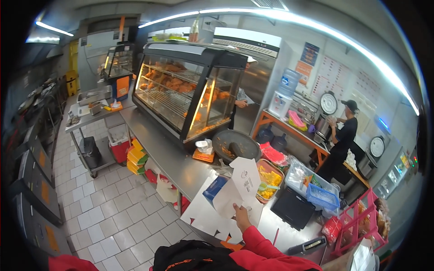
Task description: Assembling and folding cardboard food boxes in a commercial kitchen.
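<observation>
My right hand (242, 218) reaches out from a red sleeve over the steel counter. Its fingers close on the edge of a white cardboard food box (231, 198), partly unfolded, with a printed flap standing up at its far side. Flat white cardboard pieces (199, 214) lie under and beside the box, next to a blue printed panel (216, 188). A plastic tub of yellow food (270, 176) with a light green scoop stands just to the right. Only a piece of red sleeve (72, 263) shows on my left side; my left hand is out of view.
A glass warmer cabinet (181, 90) with fried food stands on the counter (156, 147). Beyond the box are a large dark pan (221, 151), a black tray (293, 207), a blue basket (323, 197) and a pink rack (357, 221). A co-worker (346, 135) stands at the far right, another behind the cabinet.
</observation>
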`<state>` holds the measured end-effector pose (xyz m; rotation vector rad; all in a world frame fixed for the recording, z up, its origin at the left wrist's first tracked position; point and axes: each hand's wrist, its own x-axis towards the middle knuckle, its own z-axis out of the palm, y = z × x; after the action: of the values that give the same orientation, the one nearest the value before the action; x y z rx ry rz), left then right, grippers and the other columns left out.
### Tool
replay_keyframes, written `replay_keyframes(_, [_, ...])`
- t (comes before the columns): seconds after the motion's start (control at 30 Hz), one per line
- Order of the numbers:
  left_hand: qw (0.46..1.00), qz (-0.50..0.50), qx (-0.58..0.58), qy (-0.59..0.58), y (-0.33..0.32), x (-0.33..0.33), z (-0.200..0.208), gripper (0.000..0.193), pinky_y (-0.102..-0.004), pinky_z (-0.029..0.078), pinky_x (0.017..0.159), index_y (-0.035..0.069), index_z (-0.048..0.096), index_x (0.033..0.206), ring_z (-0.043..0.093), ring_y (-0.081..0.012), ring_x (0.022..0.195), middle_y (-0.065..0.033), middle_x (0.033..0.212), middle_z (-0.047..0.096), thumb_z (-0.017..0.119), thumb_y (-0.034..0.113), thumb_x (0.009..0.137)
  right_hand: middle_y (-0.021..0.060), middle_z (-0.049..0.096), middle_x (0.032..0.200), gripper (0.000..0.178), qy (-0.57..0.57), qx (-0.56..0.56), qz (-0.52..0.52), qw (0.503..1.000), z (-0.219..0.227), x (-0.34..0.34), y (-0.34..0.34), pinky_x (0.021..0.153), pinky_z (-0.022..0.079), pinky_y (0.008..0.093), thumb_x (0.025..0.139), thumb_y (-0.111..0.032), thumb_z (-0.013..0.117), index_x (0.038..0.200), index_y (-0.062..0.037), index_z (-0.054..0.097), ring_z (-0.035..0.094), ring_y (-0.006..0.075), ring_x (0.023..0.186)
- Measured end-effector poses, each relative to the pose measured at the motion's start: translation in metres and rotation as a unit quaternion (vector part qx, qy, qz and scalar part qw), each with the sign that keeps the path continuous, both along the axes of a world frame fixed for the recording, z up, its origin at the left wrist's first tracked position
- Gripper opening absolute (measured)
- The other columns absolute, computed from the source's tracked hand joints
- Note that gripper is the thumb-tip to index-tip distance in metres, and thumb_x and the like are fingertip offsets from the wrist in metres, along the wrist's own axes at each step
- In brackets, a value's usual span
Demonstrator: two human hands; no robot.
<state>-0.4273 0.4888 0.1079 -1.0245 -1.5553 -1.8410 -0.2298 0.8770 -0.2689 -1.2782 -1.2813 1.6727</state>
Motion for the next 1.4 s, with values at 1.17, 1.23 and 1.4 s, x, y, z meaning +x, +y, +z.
replay_keyframes(1.17, [0.973,-0.136,0.136,0.125,0.031,-0.012,0.04,0.068,-0.0417,0.021,0.112,-0.004,0.029,0.141,0.033,-0.0314,0.135,-0.023,0.143,0.037,0.049,0.037,0.092,0.0192,0.049,0.117,0.067,0.002,-0.052,-0.042,0.998,0.032,-0.001,-0.043,0.062,0.06,0.0461,0.089,-0.035,0.064,0.131,0.0041,0.03,0.062,0.0324,0.094])
replay_keyframes(1.23, [0.967,-0.166,0.148,0.127,0.04,-0.013,0.04,0.068,-0.0414,0.021,0.112,-0.004,0.028,0.142,0.033,-0.0313,0.135,-0.023,0.143,0.037,0.049,0.037,0.092,0.02,0.049,0.117,0.069,0.004,-0.05,-0.056,0.997,0.031,0.0,-0.05,0.061,0.06,0.045,0.087,-0.035,0.065,0.132,0.0037,0.03,0.062,0.0315,0.094])
replay_keyframes(1.4, [0.949,-0.212,0.187,0.14,0.051,-0.011,0.04,0.067,-0.0408,0.021,0.112,-0.004,0.028,0.142,0.034,-0.0309,0.134,-0.023,0.143,0.037,0.048,0.035,0.092,0.0198,0.048,0.122,0.075,0.009,-0.045,-0.051,0.998,0.029,0.008,-0.059,0.064,0.06,0.0439,0.085,-0.035,0.068,0.137,0.0018,0.027,0.06,0.0292,0.096])
